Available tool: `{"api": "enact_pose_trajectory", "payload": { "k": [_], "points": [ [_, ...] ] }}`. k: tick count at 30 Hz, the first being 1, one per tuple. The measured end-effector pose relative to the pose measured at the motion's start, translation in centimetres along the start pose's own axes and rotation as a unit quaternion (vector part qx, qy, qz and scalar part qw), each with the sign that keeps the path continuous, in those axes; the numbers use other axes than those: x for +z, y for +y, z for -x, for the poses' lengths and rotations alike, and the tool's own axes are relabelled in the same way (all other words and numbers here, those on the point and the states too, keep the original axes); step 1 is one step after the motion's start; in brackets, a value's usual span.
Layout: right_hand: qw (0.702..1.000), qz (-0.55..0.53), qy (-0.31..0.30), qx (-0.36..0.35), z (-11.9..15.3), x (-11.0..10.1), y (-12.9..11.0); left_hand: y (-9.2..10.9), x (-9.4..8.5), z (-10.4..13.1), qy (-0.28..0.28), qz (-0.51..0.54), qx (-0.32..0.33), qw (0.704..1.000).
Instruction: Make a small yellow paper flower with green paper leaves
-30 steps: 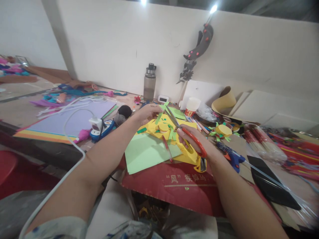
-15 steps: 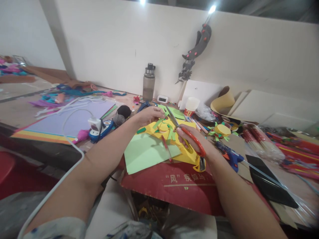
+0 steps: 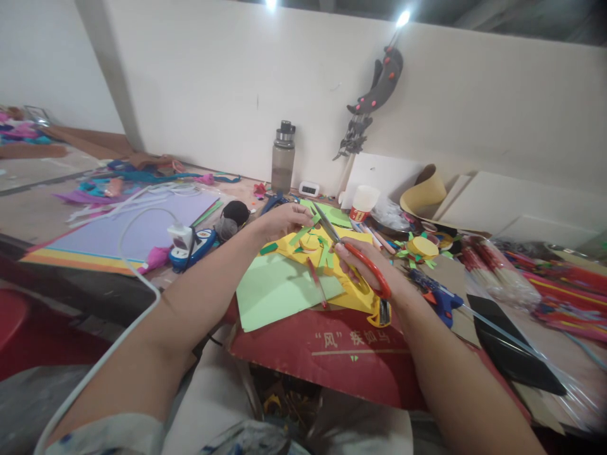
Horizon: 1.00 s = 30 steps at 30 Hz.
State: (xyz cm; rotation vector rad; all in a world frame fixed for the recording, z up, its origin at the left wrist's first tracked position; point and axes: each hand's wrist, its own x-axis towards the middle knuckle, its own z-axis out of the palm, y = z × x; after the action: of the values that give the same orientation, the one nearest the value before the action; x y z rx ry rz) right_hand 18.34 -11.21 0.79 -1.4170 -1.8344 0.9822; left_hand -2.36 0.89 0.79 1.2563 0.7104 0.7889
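Note:
My right hand point(image 3: 365, 259) is wrapped round the orange-red and yellow handles of a pair of scissors point(image 3: 327, 222), whose blades point up and left, slightly parted. Just left of the blade tips, my left hand point(image 3: 289, 218) pinches a small green paper piece point(image 3: 315, 218). Below both hands lie yellow paper point(image 3: 351, 292) and several cut green strips. A red pen point(image 3: 317, 282) rests across a light green sheet point(image 3: 279, 294). Near my right wrist sits a yellow utility knife point(image 3: 380, 313). A red board point(image 3: 332, 360) lies under the papers.
A bottle point(image 3: 283, 158) stands by the wall, with a small white clock point(image 3: 309, 189) and a paper cup point(image 3: 364, 202) to its right. A blue glue gun point(image 3: 439, 297) lies right of my arm. On the left are a power strip point(image 3: 192, 249) and lilac paper point(image 3: 142, 221).
The scissor blades have parted slightly near the green paper piece. Both hands stay in nearly the same place.

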Motion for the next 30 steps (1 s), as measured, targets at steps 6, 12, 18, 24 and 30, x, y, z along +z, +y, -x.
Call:
{"api": "enact_pose_trajectory", "payload": {
  "k": [6,12,18,24,30],
  "points": [
    [1.000,0.003,-0.001,-0.003,-0.14,0.02,0.48,0.07,0.05,0.11,0.000,-0.014,0.007,1.000],
    [1.000,-0.016,-0.004,0.001,-0.12,-0.02,0.54,0.03,-0.09,0.00,-0.005,-0.029,0.021,0.999],
    [1.000,-0.026,-0.006,0.009,-0.12,0.04,0.22,-0.06,-0.43,-0.28,-0.014,-0.058,0.028,0.998],
    [1.000,-0.023,-0.009,0.015,0.06,-0.06,0.10,-0.09,-0.63,-0.38,-0.026,-0.086,0.050,0.995],
    [1.000,0.002,-0.006,0.014,0.17,-0.06,0.22,-0.35,-0.82,-0.67,-0.032,-0.088,0.063,0.994]
  ]
}}
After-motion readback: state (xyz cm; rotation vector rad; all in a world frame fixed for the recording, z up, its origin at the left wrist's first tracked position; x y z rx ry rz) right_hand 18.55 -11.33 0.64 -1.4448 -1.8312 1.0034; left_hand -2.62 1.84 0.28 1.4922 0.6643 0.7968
